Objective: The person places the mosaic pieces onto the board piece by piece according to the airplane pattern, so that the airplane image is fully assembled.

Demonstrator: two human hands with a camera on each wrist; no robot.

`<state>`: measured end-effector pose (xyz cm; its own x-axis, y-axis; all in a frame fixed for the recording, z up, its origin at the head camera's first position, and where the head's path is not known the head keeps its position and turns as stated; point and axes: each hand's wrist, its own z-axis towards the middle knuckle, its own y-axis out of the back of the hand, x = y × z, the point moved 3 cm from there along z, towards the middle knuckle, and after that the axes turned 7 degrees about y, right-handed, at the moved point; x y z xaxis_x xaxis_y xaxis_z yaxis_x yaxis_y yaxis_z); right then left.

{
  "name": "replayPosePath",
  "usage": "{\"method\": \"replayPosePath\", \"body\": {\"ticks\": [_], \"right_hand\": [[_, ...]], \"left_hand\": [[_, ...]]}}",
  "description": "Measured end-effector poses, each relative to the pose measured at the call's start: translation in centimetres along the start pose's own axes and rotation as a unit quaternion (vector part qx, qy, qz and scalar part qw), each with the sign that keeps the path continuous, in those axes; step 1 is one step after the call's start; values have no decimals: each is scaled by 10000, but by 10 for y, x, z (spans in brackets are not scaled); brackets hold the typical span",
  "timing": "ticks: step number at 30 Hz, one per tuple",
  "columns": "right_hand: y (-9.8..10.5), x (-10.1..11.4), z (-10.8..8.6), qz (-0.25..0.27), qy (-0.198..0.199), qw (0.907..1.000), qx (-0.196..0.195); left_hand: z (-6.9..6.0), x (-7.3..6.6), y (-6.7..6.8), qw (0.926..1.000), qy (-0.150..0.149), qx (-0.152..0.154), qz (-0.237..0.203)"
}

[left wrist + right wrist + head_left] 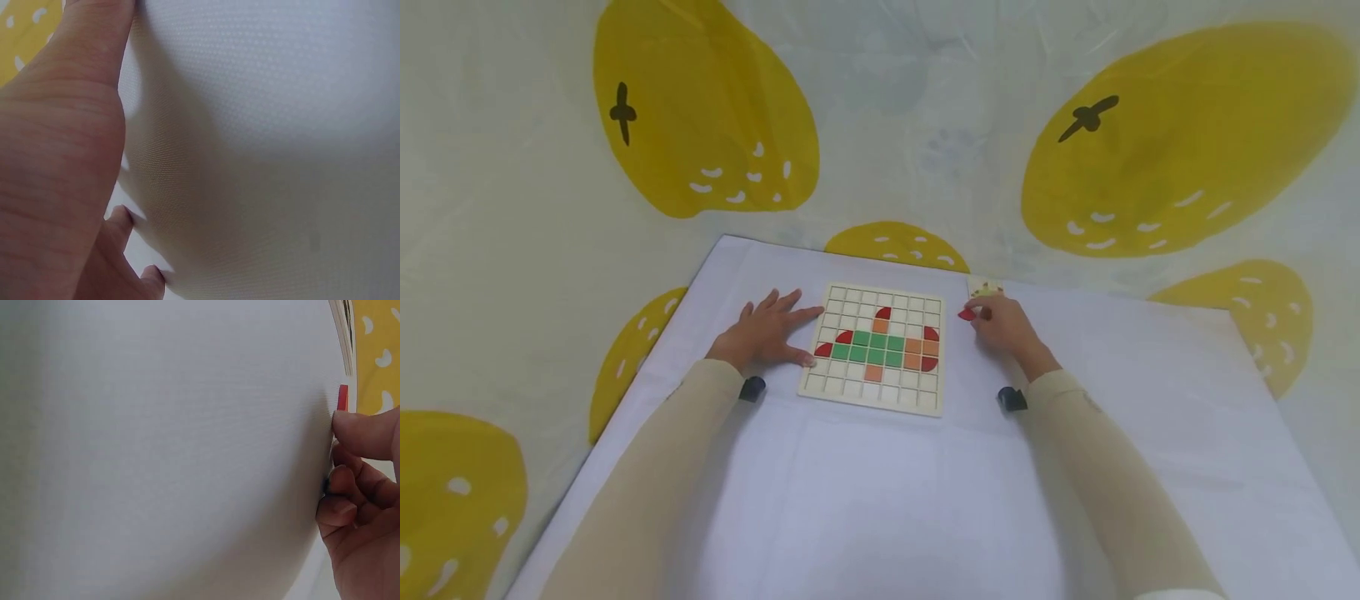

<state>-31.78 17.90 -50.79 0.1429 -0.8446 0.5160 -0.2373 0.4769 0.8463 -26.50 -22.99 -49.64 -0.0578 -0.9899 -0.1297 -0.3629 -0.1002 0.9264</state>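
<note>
A square grid board [842, 392] lies on the white table, with green squares [877, 341], orange squares [913, 360] and several red quarter-round pieces [929, 364] set in its cells. My left hand [765, 331] rests with spread fingers at the board's left edge, thumb and index finger touching it. To the right of the board, my right hand [1002, 327] pinches a red quarter-round piece [966, 314] between thumb and finger, close to the tabletop. In the right wrist view that red piece [342, 398] shows edge-on beyond the thumb, the other fingers curled.
A small picture card [983, 287] lies behind my right hand, partly covered by it. The white table [880, 500] meets a cloth backdrop [917, 125] printed with yellow fruit at the back. A dark wrist device [1012, 399] sits below the right wrist, another [752, 388] below the left.
</note>
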Motion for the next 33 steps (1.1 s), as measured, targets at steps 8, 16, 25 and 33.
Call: {"method": "replayPosePath", "body": {"ticks": [8,16,25,33], "right_hand": [[-1,-3,-2,10,-33,9999,-158],[-3,0,-10,56,-80,9999,-119],[-7,14,-24,267,33,9996,-58],[-12,29,-34,423,59,9991,-11]], "left_hand": [[4,-1,-2,9999,35,61,81],[2,-2,0,9999,1,86,95],[3,-1,-1,9999,-5,76,78],[8,1,-3,9999,30,90,95]]}}
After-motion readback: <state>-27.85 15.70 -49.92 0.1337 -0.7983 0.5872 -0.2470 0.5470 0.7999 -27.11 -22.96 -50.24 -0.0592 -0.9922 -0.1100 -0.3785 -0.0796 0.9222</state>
